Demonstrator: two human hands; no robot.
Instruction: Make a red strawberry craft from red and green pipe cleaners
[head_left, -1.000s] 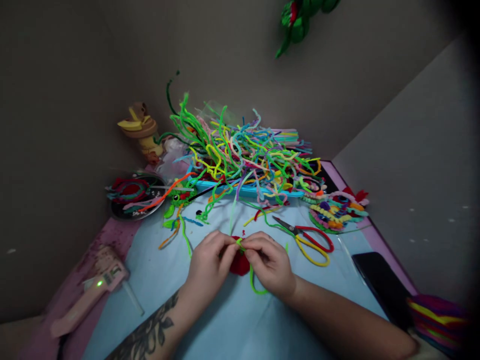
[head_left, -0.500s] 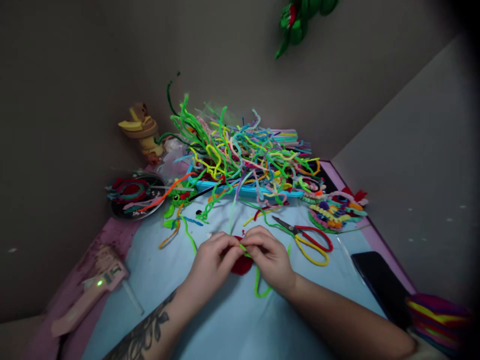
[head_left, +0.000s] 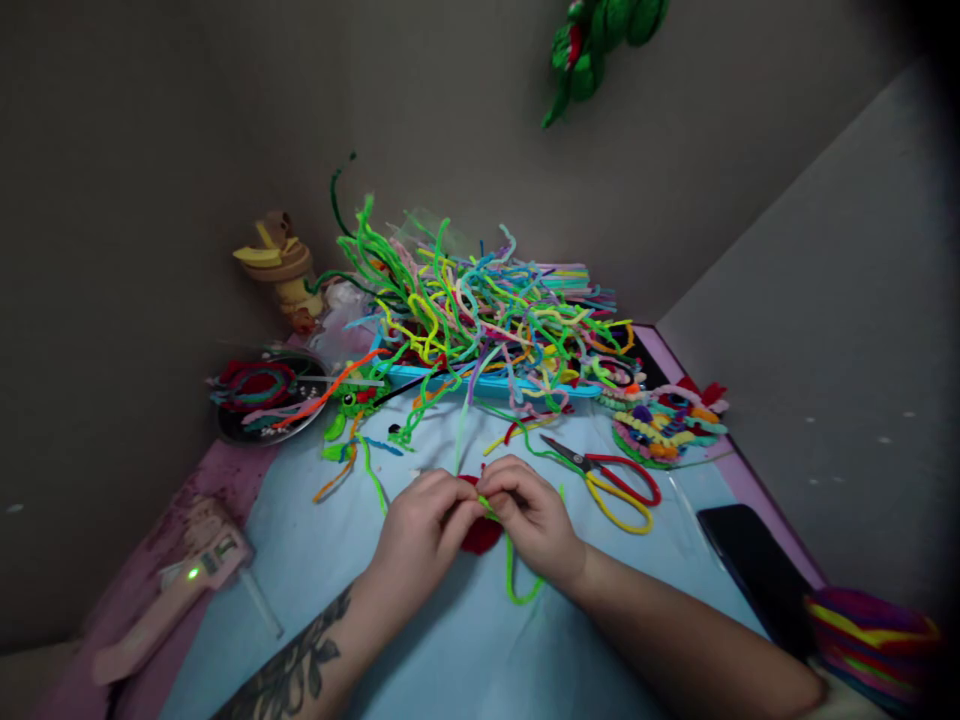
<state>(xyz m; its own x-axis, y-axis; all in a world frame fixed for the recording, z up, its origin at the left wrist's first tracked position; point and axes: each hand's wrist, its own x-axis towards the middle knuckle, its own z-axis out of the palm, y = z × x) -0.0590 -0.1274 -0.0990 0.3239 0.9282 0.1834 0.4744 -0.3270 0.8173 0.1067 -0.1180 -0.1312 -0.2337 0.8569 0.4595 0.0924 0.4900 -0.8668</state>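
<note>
My left hand [head_left: 426, 515] and my right hand [head_left: 534, 515] meet at the middle of the table, fingers pinched. Between their fingertips runs a bright green pipe cleaner [head_left: 523, 600], which both hands grip; its loose part loops down below my right hand. Just beneath the fingers shows a dark red round piece [head_left: 481, 538], partly covered by the hands. Whether the fingers also touch it I cannot tell. To the right of my right hand lie scissors [head_left: 600, 478] with one red and one yellow handle, blades apart.
A blue tray [head_left: 495, 382] heaped with pipe cleaners stands at the back. On the left are a glue gun [head_left: 169, 600] with a lit green light and a dark round dish [head_left: 307, 418]. A phone [head_left: 750, 560] and a colourful bundle [head_left: 870, 635] lie at the right; a colourful pipe-cleaner piece [head_left: 664, 425] is behind them.
The whole view has shifted slightly. Both hands stay pinched on the green pipe cleaner in nearly the same place, with only small finger movement.
</note>
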